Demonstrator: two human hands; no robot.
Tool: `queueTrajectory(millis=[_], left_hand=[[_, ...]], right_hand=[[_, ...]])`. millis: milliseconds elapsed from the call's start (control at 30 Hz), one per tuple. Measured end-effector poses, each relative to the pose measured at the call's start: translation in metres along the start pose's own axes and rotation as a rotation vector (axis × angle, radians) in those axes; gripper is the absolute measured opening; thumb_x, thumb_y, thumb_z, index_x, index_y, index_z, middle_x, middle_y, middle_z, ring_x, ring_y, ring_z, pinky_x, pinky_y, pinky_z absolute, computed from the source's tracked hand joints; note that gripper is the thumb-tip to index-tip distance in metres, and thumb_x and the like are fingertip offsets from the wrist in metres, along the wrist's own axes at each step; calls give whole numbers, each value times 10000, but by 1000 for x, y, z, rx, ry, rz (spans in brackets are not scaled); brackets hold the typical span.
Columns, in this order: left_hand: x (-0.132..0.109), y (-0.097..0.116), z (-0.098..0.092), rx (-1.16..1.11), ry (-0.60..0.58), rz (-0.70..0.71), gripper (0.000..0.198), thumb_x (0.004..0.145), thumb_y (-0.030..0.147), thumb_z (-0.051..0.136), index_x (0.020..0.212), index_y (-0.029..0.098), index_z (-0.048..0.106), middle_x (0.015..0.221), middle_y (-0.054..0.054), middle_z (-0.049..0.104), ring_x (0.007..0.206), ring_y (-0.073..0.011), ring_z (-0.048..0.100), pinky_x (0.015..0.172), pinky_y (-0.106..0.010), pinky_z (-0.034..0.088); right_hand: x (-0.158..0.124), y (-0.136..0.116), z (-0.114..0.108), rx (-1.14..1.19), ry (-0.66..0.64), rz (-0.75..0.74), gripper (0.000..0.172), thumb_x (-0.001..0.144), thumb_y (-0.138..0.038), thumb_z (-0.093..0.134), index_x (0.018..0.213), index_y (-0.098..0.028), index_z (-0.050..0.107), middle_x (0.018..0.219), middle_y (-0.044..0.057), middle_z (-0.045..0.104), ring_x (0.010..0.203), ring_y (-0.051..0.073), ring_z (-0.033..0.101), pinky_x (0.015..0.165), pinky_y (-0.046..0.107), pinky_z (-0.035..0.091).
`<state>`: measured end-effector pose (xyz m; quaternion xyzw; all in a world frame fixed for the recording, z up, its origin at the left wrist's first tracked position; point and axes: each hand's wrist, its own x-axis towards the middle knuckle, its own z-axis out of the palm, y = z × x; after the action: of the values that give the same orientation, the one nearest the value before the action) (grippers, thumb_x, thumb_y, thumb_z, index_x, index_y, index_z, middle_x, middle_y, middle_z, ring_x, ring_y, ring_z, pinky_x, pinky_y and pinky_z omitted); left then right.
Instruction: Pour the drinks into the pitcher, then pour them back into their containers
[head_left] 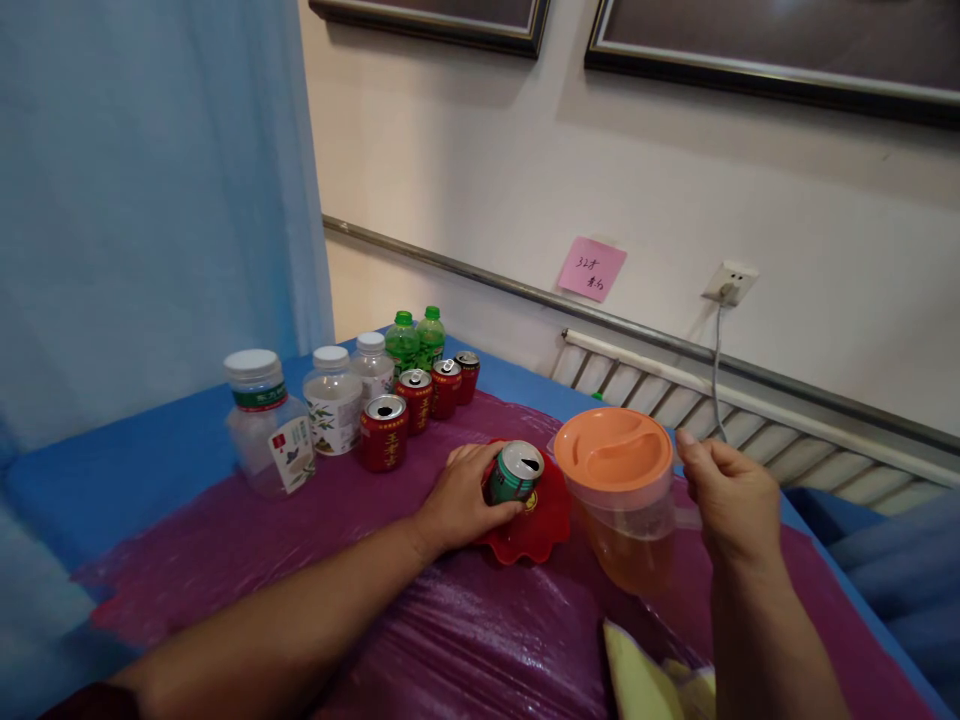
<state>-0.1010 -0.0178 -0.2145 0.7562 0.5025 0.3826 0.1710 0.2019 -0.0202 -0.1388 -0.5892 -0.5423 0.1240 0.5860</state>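
Grips opened green metal can at frame centre, on red scalloped plastic dish, with left hand. Clasps handle of clear orange-lidded plastic jug, just right, with right hand.

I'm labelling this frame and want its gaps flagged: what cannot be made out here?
All in the head view:
1. Label of the green can: covered by the left hand gripping it.
2. Handle of the pitcher: mostly behind the right hand closed on it.
3. Yellow thing: cut off by the bottom edge.
4. Writing on the pink note: too small to read.
5. Picture frames: cut off by the top edge.
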Motion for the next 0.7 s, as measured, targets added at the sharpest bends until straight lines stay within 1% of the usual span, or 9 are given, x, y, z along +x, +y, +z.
queueTrajectory(millis=[200,467,700], left_hand=[[0,-1,1,34,-12,-33,747,700,419,859,1382,277,591,1340,-67,697,1247,-344,599,1096,-483,410],[0,3,0,5,-52,-21,694,709,388,852,1353,290,615,1329,-43,705,1235,-331,608,1090,-473,410],[0,3,0,-13,-74,-34,723,691,375,866,1364,294,615,1351,-56,700,1260,-347,596,1110,-498,389]], right_hand=[[-2,-4,2,-10,-46,22,590,816,-660,695,530,-214,433,532,-56,336,554,103,299,519,265,239],[-2,2,3,-71,-67,-7,594,815,-654,695,532,-222,402,551,-55,306,565,107,287,513,263,240],[-4,-2,4,-100,-62,-18,566,815,-628,692,543,-221,407,563,-54,295,555,101,288,504,258,237]])
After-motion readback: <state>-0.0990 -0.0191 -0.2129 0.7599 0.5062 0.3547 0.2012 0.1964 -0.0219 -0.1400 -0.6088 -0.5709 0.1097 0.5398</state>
